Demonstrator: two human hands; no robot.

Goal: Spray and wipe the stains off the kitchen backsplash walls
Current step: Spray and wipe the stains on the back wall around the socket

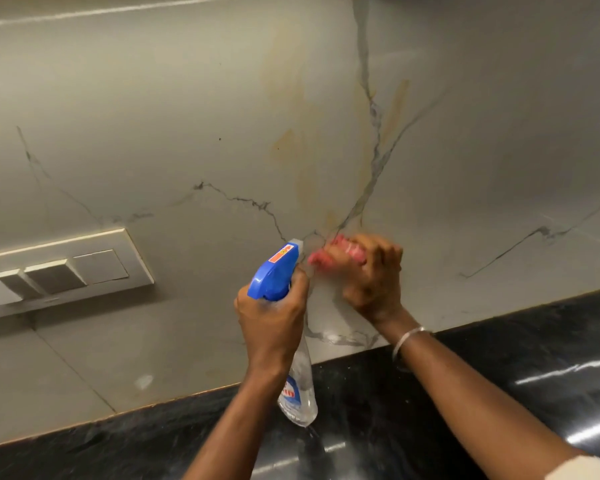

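Yellowish stains (pixel 302 161) streak lengthwise up the marble-look backsplash (pixel 153 116), directly above the right hand (pixel 371 271), which clenches a pink cloth (pixel 329 252) against their lower end. Just beside it, the left hand (pixel 274 313) grips the spray bottle (pixel 278 271), nozzle wallward. The cloth hand is nearer, so wiping likely goes upward.

Your clear spray bottle (pixel 300 382), blue head, aims at the veined backsplash (pixel 153 133); pink cloth (pixel 345 250) pressed on it below yellowish stains (pixel 302 161).
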